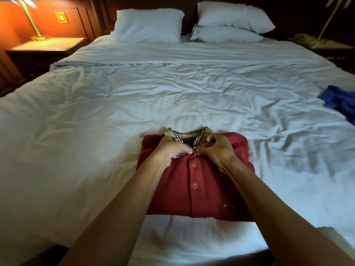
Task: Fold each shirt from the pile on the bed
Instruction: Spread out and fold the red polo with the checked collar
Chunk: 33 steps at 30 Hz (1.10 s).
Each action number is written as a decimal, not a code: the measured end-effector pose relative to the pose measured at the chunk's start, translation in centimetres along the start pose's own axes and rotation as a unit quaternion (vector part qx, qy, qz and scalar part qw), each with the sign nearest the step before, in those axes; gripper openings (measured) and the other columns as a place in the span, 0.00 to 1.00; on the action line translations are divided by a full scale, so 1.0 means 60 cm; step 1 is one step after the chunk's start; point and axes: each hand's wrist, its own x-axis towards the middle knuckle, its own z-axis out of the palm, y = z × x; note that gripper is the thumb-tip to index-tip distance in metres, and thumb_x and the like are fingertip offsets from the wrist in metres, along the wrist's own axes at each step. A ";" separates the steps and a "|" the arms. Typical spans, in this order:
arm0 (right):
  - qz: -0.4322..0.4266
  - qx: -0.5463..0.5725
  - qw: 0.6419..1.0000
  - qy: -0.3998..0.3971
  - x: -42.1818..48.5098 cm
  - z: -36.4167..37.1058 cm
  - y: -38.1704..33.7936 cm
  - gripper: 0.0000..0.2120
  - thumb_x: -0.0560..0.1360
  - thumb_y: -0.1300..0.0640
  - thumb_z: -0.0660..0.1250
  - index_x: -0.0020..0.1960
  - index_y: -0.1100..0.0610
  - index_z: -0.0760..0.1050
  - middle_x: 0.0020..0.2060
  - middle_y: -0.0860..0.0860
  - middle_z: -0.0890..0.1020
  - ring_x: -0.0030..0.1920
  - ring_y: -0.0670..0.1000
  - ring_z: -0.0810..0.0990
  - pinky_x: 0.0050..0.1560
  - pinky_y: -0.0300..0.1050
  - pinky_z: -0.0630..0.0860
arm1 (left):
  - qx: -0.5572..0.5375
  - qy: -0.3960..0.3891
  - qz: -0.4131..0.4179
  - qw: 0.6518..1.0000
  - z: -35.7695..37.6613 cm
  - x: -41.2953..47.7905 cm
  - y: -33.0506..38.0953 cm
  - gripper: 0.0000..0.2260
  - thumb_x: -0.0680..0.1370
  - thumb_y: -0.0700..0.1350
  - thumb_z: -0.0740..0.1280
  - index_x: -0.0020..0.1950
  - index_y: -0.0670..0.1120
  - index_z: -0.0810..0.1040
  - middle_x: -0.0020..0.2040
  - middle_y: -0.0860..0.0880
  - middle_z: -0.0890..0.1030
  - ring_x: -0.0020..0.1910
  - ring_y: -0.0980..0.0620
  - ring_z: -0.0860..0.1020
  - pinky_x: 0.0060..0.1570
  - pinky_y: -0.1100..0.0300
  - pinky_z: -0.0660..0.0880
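A dark red polo shirt (199, 191) with a checked collar (189, 134) lies folded into a rectangle near the front edge of the bed (96, 121), buttons facing up. My left hand (172, 150) grips the left side of the collar at the neck opening. My right hand (219, 150) pinches the placket at the top button, fingertips almost meeting those of the left hand. A crumpled blue shirt (338, 101) lies at the bed's right edge.
White pillows (148, 25) lean against the headboard, two stacked on the right (228, 22). A lit lamp (38, 36) stands on the left nightstand (48, 45). On the right nightstand sit a telephone (304, 38) and a lamp base.
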 end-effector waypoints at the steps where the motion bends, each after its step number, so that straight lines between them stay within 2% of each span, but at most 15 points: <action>1: -0.012 -0.006 1.000 0.008 -0.001 -0.001 0.002 0.20 0.63 0.73 0.75 0.40 0.55 0.68 0.36 0.56 0.86 0.36 0.55 0.85 0.49 0.55 0.82 | -0.003 0.004 -0.002 1.000 0.001 0.001 0.000 0.16 0.70 0.33 0.75 0.29 0.47 0.74 0.18 0.56 0.71 0.17 0.63 0.68 0.21 0.70 0.62; 5: -0.039 -0.022 0.999 0.019 -0.009 0.000 0.007 0.18 0.65 0.70 0.76 0.39 0.54 0.69 0.35 0.52 0.86 0.40 0.51 0.86 0.47 0.47 0.82 | 0.004 0.008 -0.005 1.000 0.003 0.003 0.000 0.14 0.69 0.31 0.75 0.33 0.45 0.74 0.18 0.56 0.71 0.16 0.63 0.68 0.19 0.71 0.63; 8: -0.036 -0.015 0.999 0.003 -0.004 0.004 0.011 0.15 0.68 0.68 0.75 0.39 0.54 0.71 0.35 0.54 0.86 0.41 0.56 0.86 0.49 0.51 0.82 | 0.000 0.015 -0.001 1.000 0.005 0.008 -0.003 0.12 0.69 0.31 0.76 0.38 0.43 0.76 0.26 0.52 0.75 0.19 0.62 0.70 0.19 0.72 0.64; 11: -0.028 0.007 0.999 -0.029 -0.001 0.005 0.009 0.13 0.73 0.71 0.69 0.41 0.56 0.70 0.37 0.57 0.86 0.41 0.62 0.85 0.47 0.53 0.80 | 0.001 0.021 0.004 1.000 0.007 0.011 -0.008 0.14 0.67 0.33 0.77 0.48 0.43 0.79 0.34 0.51 0.77 0.25 0.62 0.72 0.21 0.73 0.64; 13: -0.020 0.026 0.998 -0.050 -0.002 0.001 0.005 0.14 0.74 0.75 0.66 0.42 0.57 0.68 0.40 0.57 0.86 0.36 0.57 0.85 0.42 0.47 0.80 | 0.001 0.025 0.011 1.000 0.005 0.012 -0.013 0.14 0.67 0.33 0.78 0.48 0.44 0.80 0.35 0.51 0.77 0.25 0.62 0.72 0.21 0.73 0.64; 16: -0.025 0.027 0.997 -0.070 -0.003 -0.008 0.003 0.18 0.71 0.79 0.64 0.42 0.57 0.66 0.43 0.59 0.85 0.31 0.51 0.82 0.36 0.41 0.77 | 0.005 0.014 0.017 1.000 0.005 0.014 -0.016 0.12 0.69 0.32 0.76 0.41 0.45 0.76 0.32 0.51 0.74 0.20 0.65 0.69 0.22 0.73 0.64; 18: -0.045 0.008 0.997 -0.067 -0.003 -0.009 0.005 0.19 0.68 0.79 0.65 0.42 0.56 0.67 0.43 0.58 0.86 0.33 0.51 0.83 0.39 0.43 0.78 | 0.001 0.019 0.002 1.000 0.004 0.017 -0.015 0.12 0.72 0.33 0.75 0.40 0.45 0.74 0.31 0.49 0.75 0.20 0.62 0.70 0.21 0.72 0.65; 20: -0.063 -0.014 0.996 -0.058 -0.006 -0.007 0.009 0.18 0.68 0.77 0.69 0.42 0.55 0.69 0.42 0.56 0.86 0.40 0.49 0.85 0.46 0.43 0.80 | -0.008 0.022 -0.006 1.000 0.004 0.017 -0.011 0.04 0.75 0.39 0.73 0.43 0.43 0.79 0.34 0.47 0.82 0.25 0.59 0.74 0.21 0.72 0.66; 23: -0.069 -0.016 0.996 -0.051 -0.009 -0.006 0.012 0.17 0.69 0.75 0.69 0.43 0.55 0.70 0.42 0.56 0.86 0.44 0.48 0.86 0.50 0.44 0.79 | -0.012 0.038 0.024 0.999 0.010 0.015 -0.021 0.10 0.72 0.45 0.78 0.48 0.42 0.83 0.37 0.46 0.85 0.28 0.59 0.75 0.28 0.71 0.70; 25: -0.055 0.013 0.996 -0.065 -0.008 -0.007 0.011 0.18 0.69 0.78 0.65 0.44 0.56 0.69 0.42 0.59 0.86 0.44 0.55 0.85 0.50 0.48 0.80 | -0.008 0.059 0.040 0.997 0.015 0.016 -0.031 0.12 0.69 0.42 0.79 0.48 0.43 0.81 0.36 0.45 0.85 0.26 0.60 0.76 0.33 0.70 0.73; 28: -0.025 0.067 0.994 -0.081 -0.009 -0.011 0.004 0.20 0.69 0.82 0.57 0.45 0.57 0.67 0.43 0.64 0.84 0.40 0.56 0.83 0.44 0.42 0.81 | 0.016 0.084 0.048 0.995 0.018 0.016 -0.034 0.11 0.68 0.39 0.78 0.46 0.46 0.81 0.30 0.50 0.82 0.26 0.62 0.77 0.32 0.73 0.72; 31: -0.014 0.093 0.992 -0.083 -0.011 -0.012 0.000 0.20 0.70 0.83 0.56 0.45 0.58 0.66 0.42 0.64 0.83 0.39 0.56 0.83 0.41 0.40 0.82 | 0.021 0.086 0.056 0.995 0.017 0.012 -0.033 0.12 0.66 0.39 0.78 0.46 0.47 0.80 0.29 0.51 0.80 0.30 0.58 0.79 0.40 0.66 0.74; 33: -0.020 0.086 0.993 -0.076 -0.010 -0.012 0.002 0.19 0.70 0.81 0.60 0.45 0.58 0.66 0.41 0.64 0.83 0.38 0.56 0.83 0.41 0.42 0.82 | 0.013 0.076 0.058 0.995 0.017 0.013 -0.036 0.16 0.61 0.42 0.79 0.45 0.48 0.79 0.32 0.49 0.80 0.35 0.53 0.80 0.47 0.59 0.76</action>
